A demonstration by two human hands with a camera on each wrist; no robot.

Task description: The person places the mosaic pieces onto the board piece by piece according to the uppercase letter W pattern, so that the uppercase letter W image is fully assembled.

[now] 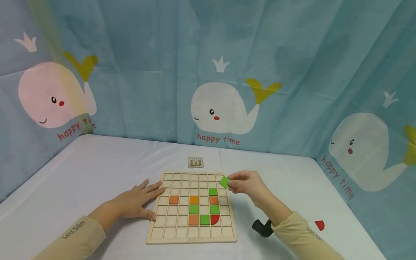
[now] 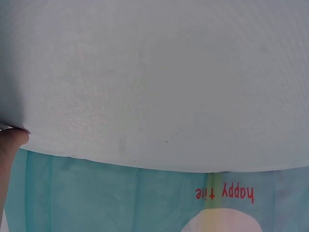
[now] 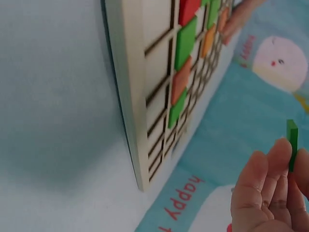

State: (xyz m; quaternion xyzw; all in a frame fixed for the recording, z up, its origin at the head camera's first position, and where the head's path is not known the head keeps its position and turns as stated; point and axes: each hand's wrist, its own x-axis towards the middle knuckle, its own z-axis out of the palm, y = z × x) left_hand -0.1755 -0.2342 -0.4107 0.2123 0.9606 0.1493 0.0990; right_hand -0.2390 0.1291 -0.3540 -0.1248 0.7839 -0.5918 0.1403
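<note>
A square wooden grid board [image 1: 191, 243] lies on the white table. Several green, orange and red pieces sit in its cells, among them an orange tile [image 1: 173, 199], a green tile [image 1: 194, 210] and a red quarter-circle tile [image 1: 215, 219]. My left hand [image 1: 135, 201] rests at the board's left edge with fingers spread; only part of it [image 2: 10, 145] shows in the left wrist view. Between thumb and fingertips, my right hand [image 1: 249, 185] pinches another green square tile [image 1: 224, 182] above the board's far right corner. In the right wrist view that tile [image 3: 292, 140] appears edge-on.
Behind the board lies a small card [image 1: 195, 162] with a printed grid pattern. A black curved object [image 1: 262, 228] is partly hidden by the right forearm. Farther right is a loose red quarter-circle piece [image 1: 320, 224]. Blue curtains [image 1: 144, 62] with whales enclose the table.
</note>
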